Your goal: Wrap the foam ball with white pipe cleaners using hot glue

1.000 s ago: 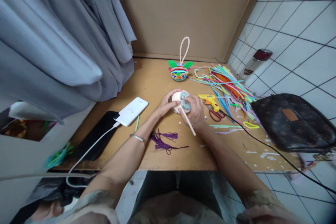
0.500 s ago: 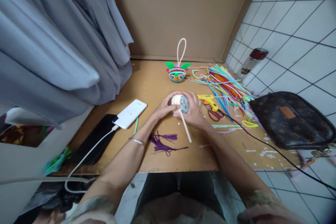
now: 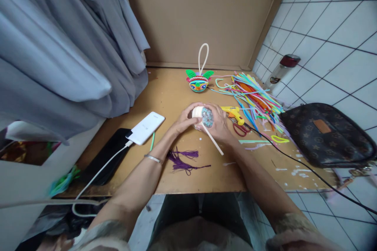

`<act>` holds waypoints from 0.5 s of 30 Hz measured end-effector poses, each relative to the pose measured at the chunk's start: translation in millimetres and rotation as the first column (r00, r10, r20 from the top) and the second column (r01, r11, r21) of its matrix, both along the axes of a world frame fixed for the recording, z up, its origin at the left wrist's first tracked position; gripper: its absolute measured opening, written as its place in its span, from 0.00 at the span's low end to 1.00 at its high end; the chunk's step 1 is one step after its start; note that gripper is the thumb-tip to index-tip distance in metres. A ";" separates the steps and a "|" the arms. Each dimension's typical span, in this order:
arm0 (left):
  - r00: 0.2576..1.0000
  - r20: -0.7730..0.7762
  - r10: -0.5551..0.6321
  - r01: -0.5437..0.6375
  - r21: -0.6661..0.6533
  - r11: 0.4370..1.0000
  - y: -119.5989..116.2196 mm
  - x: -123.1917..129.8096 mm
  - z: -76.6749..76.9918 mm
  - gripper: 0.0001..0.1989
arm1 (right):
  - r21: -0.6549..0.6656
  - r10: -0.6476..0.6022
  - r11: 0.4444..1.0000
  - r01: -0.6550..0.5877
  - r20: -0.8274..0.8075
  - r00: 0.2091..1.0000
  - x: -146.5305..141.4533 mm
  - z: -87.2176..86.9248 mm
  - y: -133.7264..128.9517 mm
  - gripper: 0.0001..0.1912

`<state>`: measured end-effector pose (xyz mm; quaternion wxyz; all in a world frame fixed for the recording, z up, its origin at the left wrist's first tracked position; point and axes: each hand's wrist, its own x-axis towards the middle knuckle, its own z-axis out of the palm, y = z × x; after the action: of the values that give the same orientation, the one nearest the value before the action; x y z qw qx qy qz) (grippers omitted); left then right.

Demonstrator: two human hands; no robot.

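Both hands are cupping a wrapped ball between them above the middle of the tabletop (image 3: 173,98). The left hand (image 3: 187,119) is curling round the ball's cream-banded side, its thumb pressing on the band; the right hand (image 3: 218,124) is closing round the mottled blue side, fingers bent over the top. The wrapped ball (image 3: 207,117) is sitting snugly between the palms, touching both. A cream strip (image 3: 214,141) is slanting from beneath it toward the near edge; I can't tell whether the right thumb is pinching it. Beyond the hands, toward the far edge, a lion-head ornament (image 3: 198,84) is standing with its white loop upright. A yellow glue gun (image 3: 235,113) is lying just beside the right hand, with red-handled scissors (image 3: 241,129) below it. Purple tassels (image 3: 184,160) are lying between the forearms, and a white power bank (image 3: 147,127) is resting toward the left edge.
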<state>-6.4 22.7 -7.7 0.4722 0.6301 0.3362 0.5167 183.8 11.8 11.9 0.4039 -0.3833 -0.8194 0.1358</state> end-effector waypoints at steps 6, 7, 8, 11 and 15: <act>1.000 0.016 -0.023 0.023 -0.013 1.000 0.3 -0.2 -0.2 0.34 | -0.085 0.102 0.989 -0.123 -0.214 0.971 15.9 4.8 14.3 0.26; 1.000 0.004 -0.023 0.023 -0.006 1.000 0.0 -0.1 1.0 0.33 | -0.085 0.053 0.993 -0.077 -0.255 0.965 16.9 4.7 16.2 0.22; 1.000 -0.007 -0.020 0.020 0.003 1.000 -0.4 0.1 2.2 0.32 | -0.082 0.001 0.996 -0.025 -0.282 0.959 17.1 4.7 17.5 0.18; 1.000 -0.023 -0.013 0.013 0.022 1.000 -0.9 0.9 4.6 0.31 | -0.060 -0.095 0.995 0.082 -0.263 0.960 13.1 6.8 17.4 0.12; 1.000 -0.019 -0.020 0.021 0.047 0.999 1.2 2.2 2.0 0.31 | -0.024 -0.179 0.984 0.178 -0.088 0.980 2.7 17.2 14.7 0.12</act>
<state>-4.2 23.9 -5.7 0.4595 0.6491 0.3219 0.5138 186.6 26.4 29.1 0.4477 -0.4521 -0.7616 0.1228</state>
